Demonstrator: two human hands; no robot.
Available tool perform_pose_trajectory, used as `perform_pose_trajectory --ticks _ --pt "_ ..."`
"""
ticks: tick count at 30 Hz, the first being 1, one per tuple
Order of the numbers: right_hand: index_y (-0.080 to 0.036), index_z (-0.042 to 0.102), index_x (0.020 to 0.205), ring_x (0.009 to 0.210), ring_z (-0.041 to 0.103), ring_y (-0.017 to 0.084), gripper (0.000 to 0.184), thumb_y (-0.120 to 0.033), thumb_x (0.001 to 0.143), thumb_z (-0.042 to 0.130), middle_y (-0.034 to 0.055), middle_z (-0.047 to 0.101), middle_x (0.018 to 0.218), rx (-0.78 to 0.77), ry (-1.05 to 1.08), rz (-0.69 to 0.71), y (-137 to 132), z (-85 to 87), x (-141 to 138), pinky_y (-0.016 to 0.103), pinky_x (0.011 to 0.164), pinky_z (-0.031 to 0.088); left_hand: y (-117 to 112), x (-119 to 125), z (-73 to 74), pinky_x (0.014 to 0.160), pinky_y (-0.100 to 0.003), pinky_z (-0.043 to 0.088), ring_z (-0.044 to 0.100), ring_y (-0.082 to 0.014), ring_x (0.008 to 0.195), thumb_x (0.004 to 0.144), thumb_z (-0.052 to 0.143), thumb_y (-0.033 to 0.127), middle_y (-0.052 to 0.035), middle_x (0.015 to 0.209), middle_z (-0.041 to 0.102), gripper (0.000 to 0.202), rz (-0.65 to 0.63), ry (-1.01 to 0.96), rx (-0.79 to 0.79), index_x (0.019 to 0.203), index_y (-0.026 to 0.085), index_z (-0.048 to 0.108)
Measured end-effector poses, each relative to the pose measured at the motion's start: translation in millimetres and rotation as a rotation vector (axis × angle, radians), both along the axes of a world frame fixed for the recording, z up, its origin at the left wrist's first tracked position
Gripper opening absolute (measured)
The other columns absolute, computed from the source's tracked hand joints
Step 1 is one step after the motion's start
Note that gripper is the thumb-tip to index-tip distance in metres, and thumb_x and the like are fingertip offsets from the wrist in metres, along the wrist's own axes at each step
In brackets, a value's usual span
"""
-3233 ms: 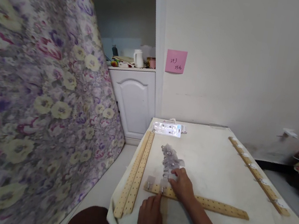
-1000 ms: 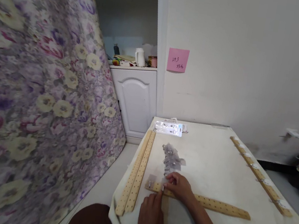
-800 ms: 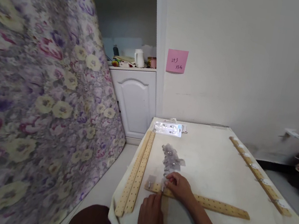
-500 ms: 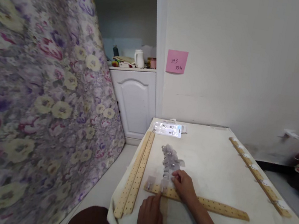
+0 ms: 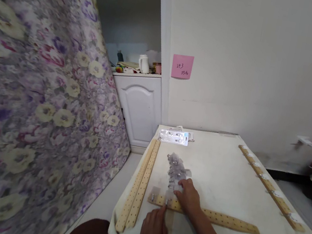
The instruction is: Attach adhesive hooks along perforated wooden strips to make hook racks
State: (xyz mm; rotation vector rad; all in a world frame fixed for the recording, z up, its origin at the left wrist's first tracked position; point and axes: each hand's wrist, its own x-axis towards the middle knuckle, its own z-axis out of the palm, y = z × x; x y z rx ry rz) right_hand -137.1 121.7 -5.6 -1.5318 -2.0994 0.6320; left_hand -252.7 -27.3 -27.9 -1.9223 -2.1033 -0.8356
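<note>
A perforated wooden strip lies across the near part of the cloth-covered table. Two clear adhesive hooks sit on its left end. My right hand rests on the strip, fingertips at the second hook and at the near end of a pile of clear hooks. My left hand lies flat just below the strip, its fingertips touching the strip's edge. What the right fingers pinch is too small to tell.
Two more perforated strips lie side by side along the table's left edge. Another strip with several hooks runs along the right. A hook packet lies at the far edge. A floral mattress leans at left; a pink note is on the wall.
My right hand shifted slightly between the second hook on the strip and the near end of the hook pile. The left hand stayed below the strip. The view tilted a little.
</note>
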Motion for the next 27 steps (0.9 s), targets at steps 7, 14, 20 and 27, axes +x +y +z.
perform_pose_trajectory --ticks 7,14,20,27 --pt "-0.022 0.051 0.085 0.082 0.058 0.018 0.016 -0.024 0.070 0.057 0.0027 0.057 0.092 0.005 0.126 -0.016 4.2 -6.0 3.8 0.026 0.070 0.040 -0.3 3.0 0.7 0.086 -0.037 0.046 0.056 -0.0206 0.098 0.082 0.040 0.011 -0.0077 0.108 0.062 0.043 0.009 0.077 0.009 0.124 0.017 0.048" --pt "-0.022 0.056 0.081 0.072 0.061 0.019 0.012 -0.027 0.072 0.050 0.0007 0.064 0.073 -0.118 0.384 0.012 12.4 -8.4 11.2 0.027 0.067 0.043 -2.3 8.0 8.1 0.082 -0.035 0.048 0.057 -0.0197 0.095 0.084 0.040 0.011 -0.0077 0.104 0.062 0.040 0.007 0.108 0.066 0.122 0.017 0.049" --pt "-0.017 0.060 0.078 0.076 0.060 0.022 0.024 -0.039 0.074 0.050 0.0054 0.067 0.076 -0.185 0.672 0.079 20.8 -6.3 37.9 0.030 0.070 0.046 -2.9 10.6 7.1 0.087 -0.036 0.047 0.056 -0.0198 0.097 0.084 0.041 0.011 -0.0074 0.104 0.062 0.038 0.013 0.103 0.076 0.120 0.017 0.050" --pt "-0.019 0.056 0.076 0.063 0.054 0.016 0.024 -0.042 0.077 0.051 0.0006 0.059 0.066 -0.298 0.760 0.187 20.7 7.0 75.1 0.026 0.058 0.043 -4.3 13.7 13.2 0.086 -0.036 0.047 0.056 -0.0191 0.095 0.087 0.040 0.013 -0.0060 0.100 0.061 0.029 -0.013 -0.035 0.057 0.113 0.019 0.052"
